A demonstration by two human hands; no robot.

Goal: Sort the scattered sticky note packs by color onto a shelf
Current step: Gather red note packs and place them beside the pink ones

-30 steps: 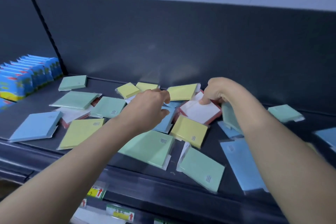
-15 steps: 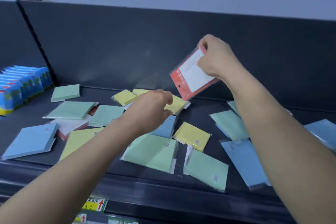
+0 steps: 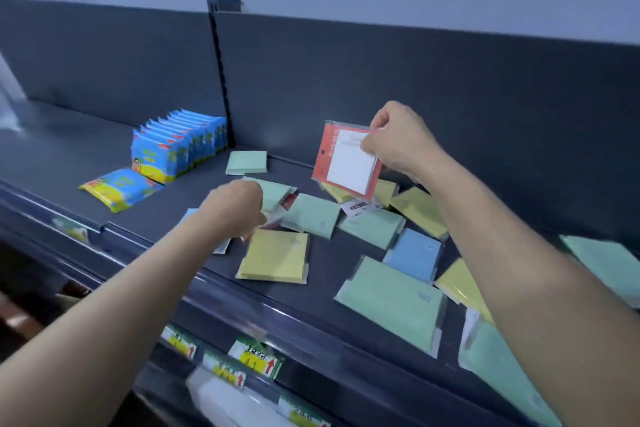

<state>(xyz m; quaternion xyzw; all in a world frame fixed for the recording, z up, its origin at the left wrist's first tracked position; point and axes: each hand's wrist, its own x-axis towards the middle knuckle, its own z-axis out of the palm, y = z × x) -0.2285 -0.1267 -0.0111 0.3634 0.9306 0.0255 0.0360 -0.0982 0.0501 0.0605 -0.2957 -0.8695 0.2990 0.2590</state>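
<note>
My right hand (image 3: 398, 140) pinches the top corner of a red-and-white sticky note pack (image 3: 343, 163) and holds it in the air above the dark shelf (image 3: 194, 198). My left hand (image 3: 235, 206) is curled low over the pile, its fingertips on a red-edged pack that it mostly hides. Scattered on the shelf are several green packs (image 3: 391, 298), yellow packs (image 3: 275, 255) and a blue pack (image 3: 414, 255). One green pack (image 3: 246, 162) lies apart near the back panel.
A row of blue and yellow snack bags (image 3: 176, 144) stands at the left by the upright divider (image 3: 221, 80), with one bag (image 3: 119, 187) lying flat in front. Price tags (image 3: 256, 357) hang on the lower shelf edge. Bare shelf lies far left.
The view has swung left. My right hand carried the red-and-white pack leftward and a little lower. My left hand moved left to the red-edged pack at the pile's edge.
</note>
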